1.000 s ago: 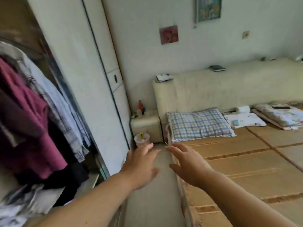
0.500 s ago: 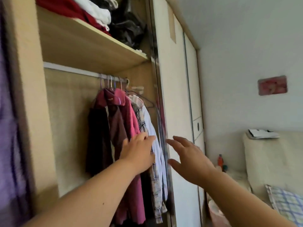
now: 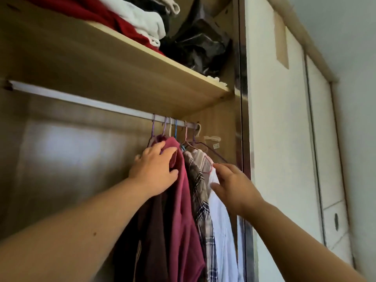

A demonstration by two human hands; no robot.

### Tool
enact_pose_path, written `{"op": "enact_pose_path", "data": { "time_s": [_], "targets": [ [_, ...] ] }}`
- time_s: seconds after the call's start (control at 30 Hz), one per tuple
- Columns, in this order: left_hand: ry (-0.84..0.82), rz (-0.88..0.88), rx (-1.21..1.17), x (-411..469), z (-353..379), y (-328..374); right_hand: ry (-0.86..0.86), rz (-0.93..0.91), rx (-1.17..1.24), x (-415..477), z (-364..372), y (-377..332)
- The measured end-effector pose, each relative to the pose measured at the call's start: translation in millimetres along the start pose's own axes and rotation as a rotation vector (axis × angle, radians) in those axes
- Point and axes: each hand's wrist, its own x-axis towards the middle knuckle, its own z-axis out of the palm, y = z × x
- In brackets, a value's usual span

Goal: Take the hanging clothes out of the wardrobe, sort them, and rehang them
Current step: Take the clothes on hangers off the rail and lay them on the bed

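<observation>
Clothes (image 3: 200, 192) all hung on the rail (image 3: 81, 99) at its right end, none out yet. Left hand (image 3: 154, 169) gripped the maroon shirt (image 3: 183, 216) at its shoulder; right hand (image 3: 234, 186), loosely spread, touched the white shirt (image 3: 221, 231).

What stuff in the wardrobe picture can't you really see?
Head view: hems of the hanging clothes, cut off by the bottom edge.
Head view: the dark garment, mostly behind the left arm.
Head view: whatever is in the black bag; the bag hides it.
Head view: whether the left hand grips the maroon shirt; its palm faces away.
</observation>
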Motion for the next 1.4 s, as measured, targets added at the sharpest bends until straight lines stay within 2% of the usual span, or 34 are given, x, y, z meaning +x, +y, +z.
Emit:
{"op": "enact_pose_path", "data": {
  "time_s": [0.07,0.17,0.33,0.47,0.63,0.8,0.93,1.03,1.4],
  "targets": [
    [0.008,-0.074,-0.007,22,5,3,0.006,0.016,0.100,41,3,18],
    [-0.019,-0.128,0.016,44,12,5,-0.028,0.080,0.124,100,11,31],
    [-0.069,-0.126,0.090,64,26,6,-0.102,0.286,0.171,180,33,36],
    [-0.038,-0.116,0.163,71,37,5,-0.191,0.354,0.355,211,57,38],
    [-0.051,-0.069,0.177,69,40,2,-0.239,0.285,0.432,214,73,39],
    [-0.113,-0.019,0.227,68,36,3,-0.158,0.143,0.483,211,77,30],
    [-0.111,-0.032,0.245,69,31,2,-0.100,0.017,0.784,204,81,14],
    [-0.102,-0.037,0.243,65,24,-3,-0.135,-0.064,0.925,199,82,-5],
    [-0.044,-0.117,0.321,19,-27,-55,-0.165,-0.223,0.898,179,74,-98]
  ]
}}
